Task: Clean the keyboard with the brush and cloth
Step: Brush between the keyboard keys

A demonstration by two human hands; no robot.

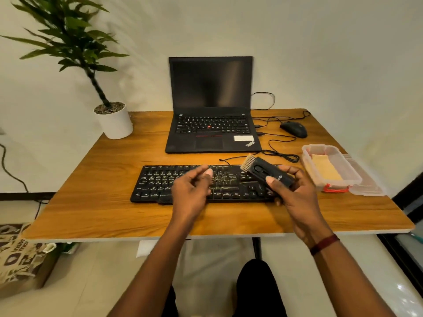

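The right hand [290, 191] grips a black, block-shaped plastic brush [269, 173], with the thumb pressed on its near top face and the fingers wrapped behind it. The brush's tan bristles point far and left, above the right end of the keyboard. A dark red band [324, 244] circles that wrist. The left hand [191, 191] hovers over the middle of the keys and holds nothing, its fingers loosely curled and the thumb raised beside the forefinger. I cannot tell whether it touches the keys.

Beneath both hands lies the black full-size wired keyboard [155, 183], flat on the brown wood-grain bench [103, 213], its long side running left to right. A thin black cable [281, 155] coils just beyond its far right corner.

Right of the keyboard stands an open, clear plastic rectangular container [307, 156] with a red latch at its near end. A tan folded cloth [326, 167] lies inside it. The container's clear lid [366, 185] lies on the bench just to its right.

Beyond the keyboard sits an open black laptop [210, 99] with a dark screen, and a black computer mouse [293, 129] rests to the laptop's right, near the far right corner. At the far left corner stands a white round pot [114, 123] with a green leafy plant [66, 30]. On the floor at the left, below the bench, sits a brown-and-cream patterned bag [16, 252].
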